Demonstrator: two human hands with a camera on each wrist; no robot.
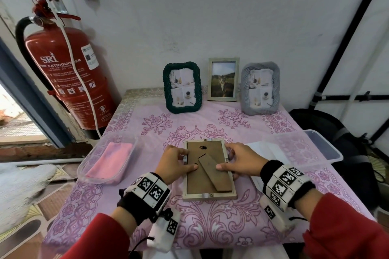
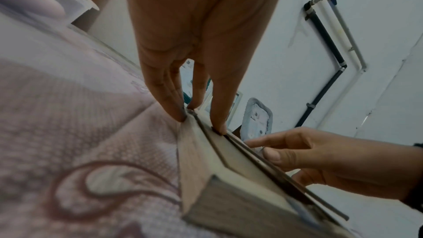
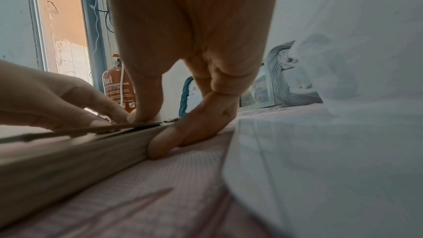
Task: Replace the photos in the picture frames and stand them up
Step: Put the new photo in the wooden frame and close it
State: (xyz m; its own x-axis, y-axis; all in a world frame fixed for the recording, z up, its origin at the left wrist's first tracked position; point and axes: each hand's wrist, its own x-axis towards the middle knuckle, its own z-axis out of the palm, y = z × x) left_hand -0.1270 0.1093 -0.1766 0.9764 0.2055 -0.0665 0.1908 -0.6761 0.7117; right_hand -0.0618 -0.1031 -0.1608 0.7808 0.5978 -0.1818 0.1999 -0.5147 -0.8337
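Note:
A pale wooden picture frame (image 1: pixel 210 196) lies face down on the pink tablecloth, its brown backing board and folded stand (image 1: pixel 214 172) facing up. My left hand (image 1: pixel 185 162) holds its left rail: the thumb presses on the backing and the fingertips (image 2: pixel 181 117) sit at a small metal tab on the edge. On the opposite rail my right hand (image 1: pixel 225 162) holds it too, thumb on the stand and fingers (image 3: pixel 169 142) curled along the outer side. The frame (image 2: pixel 206 160) (image 3: pixel 68 155) rests flat. Whatever photo is inside is hidden.
Three frames stand at the back by the wall: a green rope one (image 1: pixel 182 87), a wooden one with a cat photo (image 1: pixel 223 79) and a grey one (image 1: pixel 260 88). Left is a clear tub with a pink cloth (image 1: pixel 107 162), right a clear container (image 1: pixel 322 149). A fire extinguisher (image 1: pixel 65 73) hangs left.

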